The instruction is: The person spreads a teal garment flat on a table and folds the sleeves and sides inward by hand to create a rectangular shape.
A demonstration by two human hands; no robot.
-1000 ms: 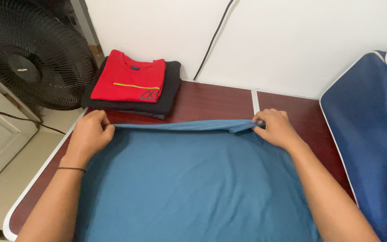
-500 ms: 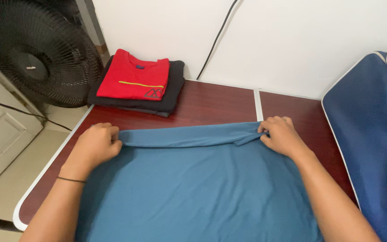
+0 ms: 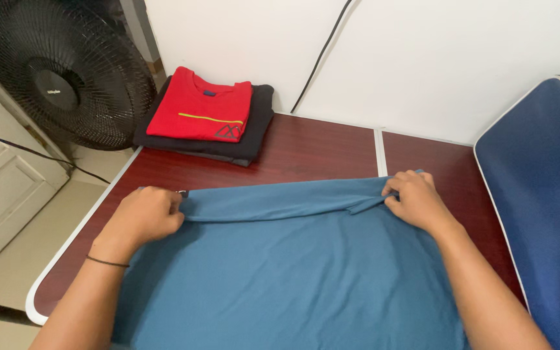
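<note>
Across the dark red table (image 3: 319,146) in front of me lies a blue shirt (image 3: 293,279), spread flat and covering most of the near half of the top. My left hand (image 3: 142,217) is pinched shut on the far edge of the cloth at its left corner, and my right hand (image 3: 416,201) is closed on the same edge at the right corner. I hold both corners at once so the fabric between them is taut and the folded strip lies even from side to side; that strip is doubled back toward me as a narrow band. The fold line, the long axis of what I grip, runs left to right, roughly level with the table's back edge, while the body of the shirt stretches from my hands down toward me. A folded red shirt (image 3: 201,113) sits on folded black clothes (image 3: 254,133) at the far left corner, well apart from my work. A black fan (image 3: 59,71) stands beyond that corner, and a blue bag (image 3: 539,207) leans at my right.
</note>
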